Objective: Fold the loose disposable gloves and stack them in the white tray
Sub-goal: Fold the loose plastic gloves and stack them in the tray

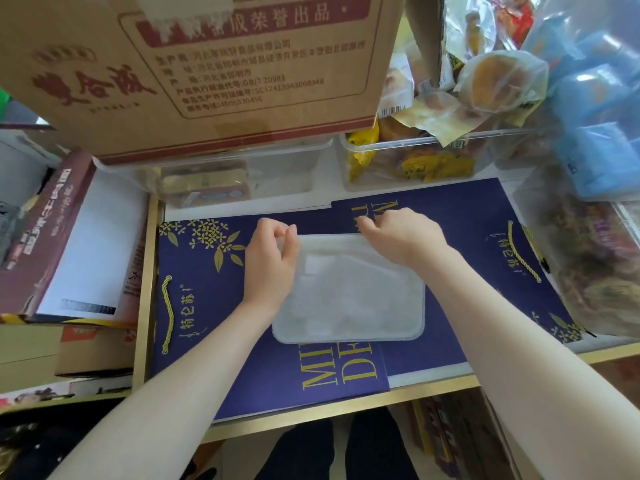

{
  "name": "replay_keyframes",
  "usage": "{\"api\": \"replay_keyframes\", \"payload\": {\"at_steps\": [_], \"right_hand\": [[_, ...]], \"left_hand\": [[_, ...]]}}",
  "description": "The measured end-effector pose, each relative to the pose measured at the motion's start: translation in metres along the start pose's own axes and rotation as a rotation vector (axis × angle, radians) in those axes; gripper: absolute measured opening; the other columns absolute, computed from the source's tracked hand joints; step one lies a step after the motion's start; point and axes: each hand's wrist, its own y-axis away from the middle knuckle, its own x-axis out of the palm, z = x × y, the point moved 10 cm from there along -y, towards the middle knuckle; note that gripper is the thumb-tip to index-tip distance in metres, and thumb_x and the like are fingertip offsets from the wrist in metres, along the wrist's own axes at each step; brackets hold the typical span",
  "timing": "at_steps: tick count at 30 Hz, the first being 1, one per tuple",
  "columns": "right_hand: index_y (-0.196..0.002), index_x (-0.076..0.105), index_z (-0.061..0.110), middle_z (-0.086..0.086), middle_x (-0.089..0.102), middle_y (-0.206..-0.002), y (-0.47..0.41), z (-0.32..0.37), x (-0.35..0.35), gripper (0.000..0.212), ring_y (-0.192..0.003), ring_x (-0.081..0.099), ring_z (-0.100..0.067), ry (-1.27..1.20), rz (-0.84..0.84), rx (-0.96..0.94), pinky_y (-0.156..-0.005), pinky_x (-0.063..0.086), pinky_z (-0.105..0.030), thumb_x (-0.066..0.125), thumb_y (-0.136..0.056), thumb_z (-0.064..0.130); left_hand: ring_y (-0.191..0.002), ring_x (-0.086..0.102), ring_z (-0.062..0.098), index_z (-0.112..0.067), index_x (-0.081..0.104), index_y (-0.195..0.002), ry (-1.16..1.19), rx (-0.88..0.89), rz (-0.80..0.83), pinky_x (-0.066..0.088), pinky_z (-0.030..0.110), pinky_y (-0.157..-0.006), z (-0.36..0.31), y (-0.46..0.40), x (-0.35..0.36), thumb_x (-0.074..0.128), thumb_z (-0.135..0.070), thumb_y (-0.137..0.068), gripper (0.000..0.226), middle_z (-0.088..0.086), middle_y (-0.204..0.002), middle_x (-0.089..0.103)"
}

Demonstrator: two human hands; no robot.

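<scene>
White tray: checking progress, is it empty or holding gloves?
Holding some: translucent folded gloves lie inside the white rectangular tray.

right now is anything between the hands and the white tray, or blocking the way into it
Nothing visible does. Both the left hand and right hand are already at the far rim of the white tray, which lies open-topped on the blue bags, with clear gloves inside.

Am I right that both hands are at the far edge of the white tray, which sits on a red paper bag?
Not quite: the bag under the white tray is dark blue with gold print, not red, as the head view shows. The rest holds: the left hand and right hand are both at the tray's far edge.
</scene>
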Motion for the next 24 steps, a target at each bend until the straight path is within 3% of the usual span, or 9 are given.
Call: {"api": "replay_keyframes", "payload": {"at_steps": [2, 5, 9, 11, 16, 19, 24], "right_hand": [[-0.057, 0.043, 0.019, -0.002, 0.048, -0.070, -0.001, 0.012, 0.003, 0.051, -0.071, 0.049, -0.026, 0.088, 0.047, -0.047, -0.065, 0.037, -0.030, 0.022, -0.095, 0.048], [-0.058, 0.044, 0.016, -0.004, 0.050, -0.069, 0.000, 0.023, 0.002, 0.044, -0.066, 0.048, -0.025, 0.101, -0.013, -0.072, -0.057, 0.034, -0.028, 0.027, -0.092, 0.039], [-0.055, 0.042, 0.011, -0.004, 0.046, -0.061, 0.012, 0.035, -0.006, 0.038, -0.065, 0.048, -0.028, 0.111, -0.150, -0.105, -0.050, 0.025, -0.027, 0.035, -0.088, 0.029], [-0.057, 0.043, 0.010, -0.004, 0.047, -0.062, 0.014, 0.039, -0.006, 0.038, -0.063, 0.046, -0.026, 0.150, -0.135, -0.152, -0.053, 0.025, -0.029, 0.034, -0.089, 0.028], [-0.059, 0.039, 0.016, -0.002, 0.043, -0.068, 0.008, 0.054, 0.017, 0.041, -0.075, 0.048, -0.027, 0.122, 0.102, -0.187, -0.067, 0.035, -0.032, 0.026, -0.094, 0.034], [-0.058, 0.039, 0.016, -0.003, 0.044, -0.069, 0.007, 0.063, 0.016, 0.042, -0.072, 0.047, -0.030, 0.113, 0.027, -0.200, -0.066, 0.034, -0.032, 0.026, -0.093, 0.033], [-0.052, 0.040, 0.015, -0.001, 0.045, -0.057, 0.012, 0.069, -0.002, 0.053, -0.060, 0.049, -0.027, 0.141, -0.223, -0.326, -0.056, 0.033, -0.030, 0.026, -0.096, 0.040]], "left_hand": [[-0.067, 0.052, 0.022, -0.008, 0.045, -0.075, -0.063, 0.063, -0.004, 0.036, 0.022, -0.055, -0.005, -0.003, -0.008, 0.046, -0.020, -0.094, 0.022, 0.010, -0.072, 0.057], [-0.053, 0.041, 0.023, -0.010, 0.042, -0.067, -0.381, 0.208, 0.068, 0.019, 0.027, -0.043, -0.034, -0.012, -0.009, 0.034, -0.028, -0.093, 0.033, -0.001, -0.056, 0.041], [-0.073, 0.045, 0.026, -0.014, 0.049, -0.080, -0.717, 0.072, 0.447, 0.032, 0.032, -0.061, -0.035, -0.018, 0.026, 0.021, -0.033, -0.101, 0.040, 0.003, -0.079, 0.048], [-0.074, 0.046, 0.028, -0.012, 0.049, -0.079, -0.729, 0.046, 0.499, 0.033, 0.032, -0.064, -0.033, -0.017, 0.031, 0.020, -0.031, -0.102, 0.041, 0.006, -0.080, 0.049], [-0.074, 0.056, 0.035, -0.010, 0.047, -0.087, -0.751, 0.205, 0.366, 0.030, 0.034, -0.058, -0.051, -0.007, 0.028, 0.022, -0.028, -0.101, 0.035, 0.012, -0.077, 0.056], [-0.065, 0.051, 0.033, -0.007, 0.045, -0.102, -0.766, 0.218, 0.323, 0.028, 0.033, -0.053, -0.049, -0.007, 0.023, 0.021, -0.026, -0.101, 0.031, 0.012, -0.079, 0.059], [-0.058, 0.043, 0.028, -0.008, 0.042, -0.105, -0.803, 0.210, 0.294, 0.023, 0.032, -0.048, -0.047, -0.007, 0.019, 0.021, -0.027, -0.100, 0.029, 0.009, -0.075, 0.059]]}}
